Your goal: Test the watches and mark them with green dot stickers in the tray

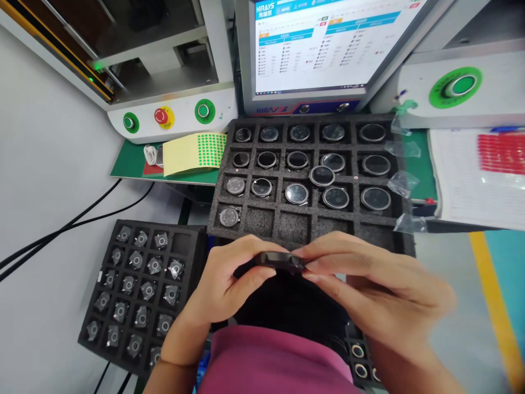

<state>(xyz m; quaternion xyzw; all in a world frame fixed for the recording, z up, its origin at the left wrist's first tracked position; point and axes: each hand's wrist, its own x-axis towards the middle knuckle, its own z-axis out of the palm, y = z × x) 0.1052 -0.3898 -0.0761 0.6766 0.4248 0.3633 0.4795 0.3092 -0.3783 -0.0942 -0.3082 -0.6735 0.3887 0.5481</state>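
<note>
Broadly, a grey-and-white metal machine point(159, 65) fills the upper left, with a grey-framed monitor point(311, 49) lit beside it, showing tables under blue header bars. Below the monitor sits a large black foam tray point(293, 225) cut into square compartments, many holding round, glass-faced watch-like pieces. A smaller black foam tray point(182, 245) lies lower left, its cells holding small round parts in clear wrapping. Magenta cloth point(279, 361) covers the person's front at the bottom.

Printed white papers point(459, 175) bearing a red block lie to the right. Both bare hands meet before the large tray's near edge: the left hand point(235, 279) grips one end of a dark, slim, rounded object point(279, 259) between thumb and fingers — the right hand point(361, 273) pinches its other end. That object is seen edge-on, so its face is hidden.

A pale yellow sheet point(184, 156) with rows of green dots rests under the machine's front panel. Smaller yet, one silver-rimmed round piece point(322, 175) lies askew, overlapping its neighbour — and a red push button point(161, 115) sits on a yellow collar.
</note>
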